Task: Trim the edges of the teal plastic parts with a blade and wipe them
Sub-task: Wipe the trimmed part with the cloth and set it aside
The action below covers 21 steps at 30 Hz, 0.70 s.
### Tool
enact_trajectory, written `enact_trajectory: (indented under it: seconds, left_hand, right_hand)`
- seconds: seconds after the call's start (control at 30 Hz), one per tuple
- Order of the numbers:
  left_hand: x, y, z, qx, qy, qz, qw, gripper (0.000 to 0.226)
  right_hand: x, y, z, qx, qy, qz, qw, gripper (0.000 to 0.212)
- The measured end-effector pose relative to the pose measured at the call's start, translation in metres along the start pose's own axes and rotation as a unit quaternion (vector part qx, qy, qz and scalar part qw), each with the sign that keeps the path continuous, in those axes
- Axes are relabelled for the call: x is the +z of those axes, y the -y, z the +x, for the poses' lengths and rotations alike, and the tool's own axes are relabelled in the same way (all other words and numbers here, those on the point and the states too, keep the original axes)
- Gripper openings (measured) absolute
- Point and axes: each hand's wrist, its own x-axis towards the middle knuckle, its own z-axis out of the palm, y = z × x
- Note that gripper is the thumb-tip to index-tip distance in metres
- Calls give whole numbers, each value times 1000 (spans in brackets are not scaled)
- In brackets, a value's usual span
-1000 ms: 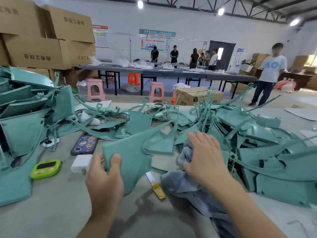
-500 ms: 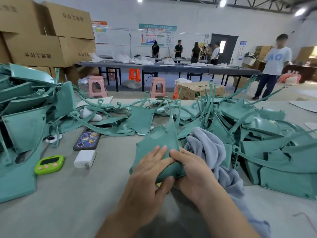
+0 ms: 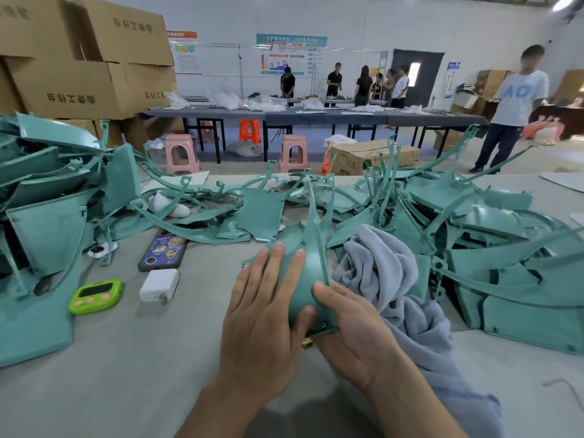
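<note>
I hold one teal plastic part (image 3: 298,248) tilted up over the grey table (image 3: 126,358), its thin prong pointing away from me. My left hand (image 3: 262,314) lies on its face with straight fingers, thumb pressed near the lower edge. My right hand (image 3: 350,330) grips the part's lower right corner, thumb on top and fingers underneath. A grey-blue cloth (image 3: 379,270) lies bunched just right of the part and trails under my right forearm. A small gold bit of the blade (image 3: 306,343) shows beneath my hands; the rest is hidden.
Heaps of teal parts lie at the left (image 3: 47,216) and right (image 3: 505,248). A phone (image 3: 162,251), white charger (image 3: 159,284) and green timer (image 3: 96,295) sit left of my hands. Cardboard boxes (image 3: 79,83) stand at back left; a person (image 3: 515,105) stands at right.
My right hand left the cloth and took the part's corner. My left hand shifted from gripping the part's edge to lying flat on its face. The part now stands more upright.
</note>
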Motion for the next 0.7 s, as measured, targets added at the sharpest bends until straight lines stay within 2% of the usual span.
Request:
enact_trajectory:
  seconds: [0.1,0.2,0.27,0.33,0.37,0.4,0.47,0.5,0.53,0.57,0.6,0.63,0.7]
  left_hand:
    - [-4,2,2,-10,-36,0,999,55]
    - [-11,15,6,-52,-114,-2,992,42]
    - [-15,28,5,-127,-135,-37,982,41]
    - [-16,34,3,-233,-95,-153,956,41]
    - [-15,33,4,-280,-79,-245,925,36]
    - [-15,29,5,-321,-71,-357,874,29]
    - [-13,22,10,-363,-41,-579,729,30]
    - [-11,20,10,-360,-15,-651,668,36]
    - [-10,18,9,-354,10,-692,629,43]
    - [-10,17,9,-352,30,-708,611,48]
    - [-10,18,9,-357,37,-708,608,52]
    - [-10,19,10,-367,31,-704,607,54]
    - [-10,24,11,-384,-9,-700,602,53]
  right_hand:
    - [-1,-2,0,5,-7,-27,1000,31]
    - [1,-7,-2,4,-17,-59,998,30]
    - [2,-8,-2,-9,-32,-74,997,30]
    - [2,-9,-1,-31,-45,-81,995,30]
    - [2,-10,0,-42,-55,-81,994,28]
    - [2,-11,1,-52,-65,-72,994,26]
    - [2,-14,4,-72,-85,-41,993,26]
    - [1,-15,6,-80,-93,-35,992,27]
    - [2,-16,7,-88,-106,-50,989,28]
    - [2,-16,8,-103,-124,-102,982,28]
    - [1,-14,7,-131,-141,-197,961,27]
    - [0,-10,5,-169,-157,-317,920,27]
    - [-4,1,-2,-281,-187,-504,795,25]
